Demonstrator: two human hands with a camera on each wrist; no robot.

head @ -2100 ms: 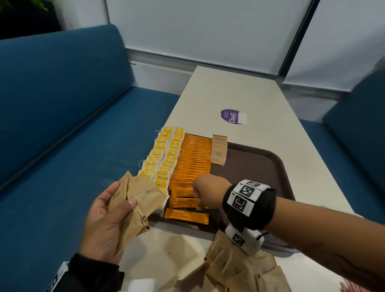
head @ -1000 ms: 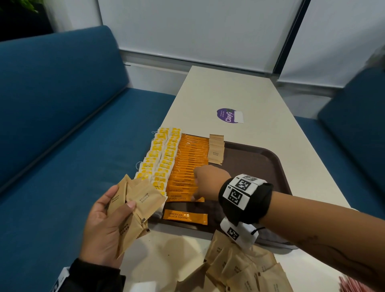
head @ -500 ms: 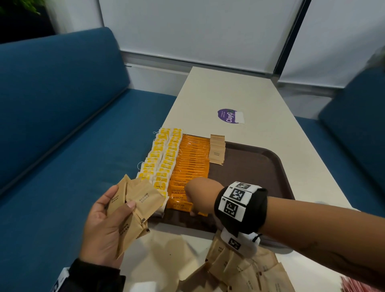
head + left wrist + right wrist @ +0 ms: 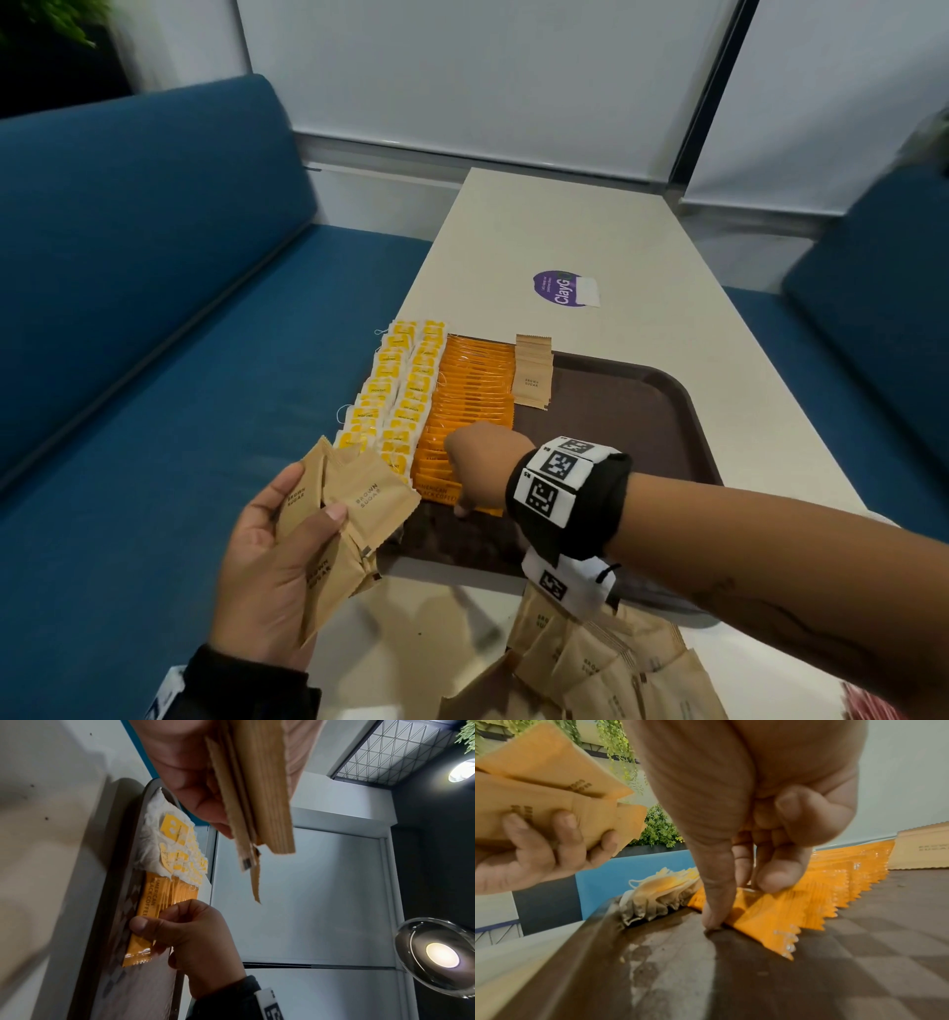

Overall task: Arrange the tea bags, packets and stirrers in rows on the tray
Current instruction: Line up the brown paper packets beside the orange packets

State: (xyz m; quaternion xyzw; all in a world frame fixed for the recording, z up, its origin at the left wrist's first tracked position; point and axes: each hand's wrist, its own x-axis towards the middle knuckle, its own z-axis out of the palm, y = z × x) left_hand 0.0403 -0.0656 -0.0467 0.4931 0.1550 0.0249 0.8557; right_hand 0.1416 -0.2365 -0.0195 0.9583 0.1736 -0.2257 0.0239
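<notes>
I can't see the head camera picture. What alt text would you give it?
A person's right hand presses the nearest orange coffee packets into their row on a brown tray, while the left hand holds a fan of brown sugar packets. Yellow tea bags fill the tray's left edge.

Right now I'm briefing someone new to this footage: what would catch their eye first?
The bright orange coffee sachets, in a long overlapping row on the brown tray, where the right hand pinches the nearest one. Beside them lie two rows of yellow tea bags. The left hand holds a fan of brown sugar packets.
</notes>
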